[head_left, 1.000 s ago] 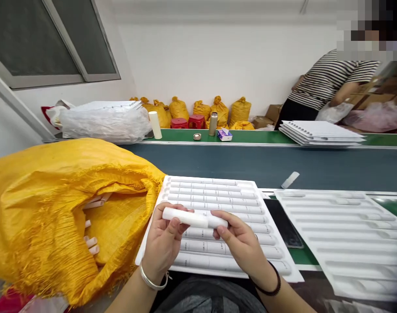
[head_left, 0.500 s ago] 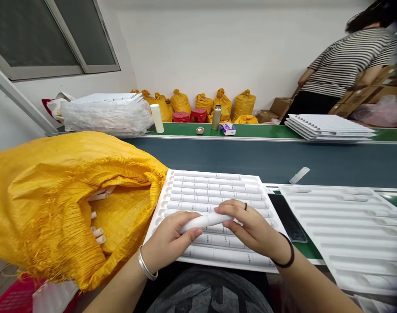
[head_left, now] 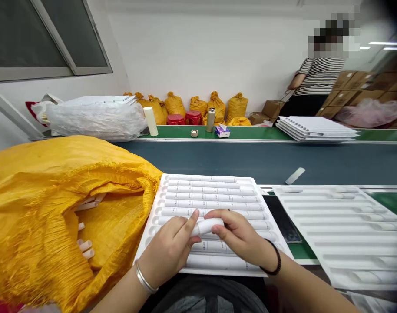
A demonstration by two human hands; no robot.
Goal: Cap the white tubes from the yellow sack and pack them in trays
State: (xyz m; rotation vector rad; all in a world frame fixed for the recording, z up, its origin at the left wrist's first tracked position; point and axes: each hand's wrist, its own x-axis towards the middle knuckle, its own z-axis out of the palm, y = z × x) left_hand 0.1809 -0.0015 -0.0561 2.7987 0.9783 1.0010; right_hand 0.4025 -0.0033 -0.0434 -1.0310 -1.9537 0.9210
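Between my two hands is a white tube (head_left: 207,225), held over the tray in front of me. My left hand (head_left: 175,239) wraps round its left end, hiding most of that part. The fingers and thumb of my right hand (head_left: 239,232) pinch the right end. Below them lies a white grooved tray (head_left: 149,230) with rows of white printed tubes (head_left: 214,262) in its channels. An open yellow woven sack (head_left: 120,152) leans at the left, with several loose white tubes (head_left: 87,253) in its mouth.
A second white tray (head_left: 319,234) with a few tubes sits at right, beside a dark flat panel (head_left: 279,217). One tube (head_left: 295,175) lies on the conveyor belt (head_left: 218,158). Stacked trays (head_left: 319,126), a flask (head_left: 210,119) and a tissue box (head_left: 222,131) stand behind. A person (head_left: 315,78) stands beyond.
My left hand has turned over the tube, its back now facing up, and covers more of it. The view has shifted slightly. The person behind has straightened up.
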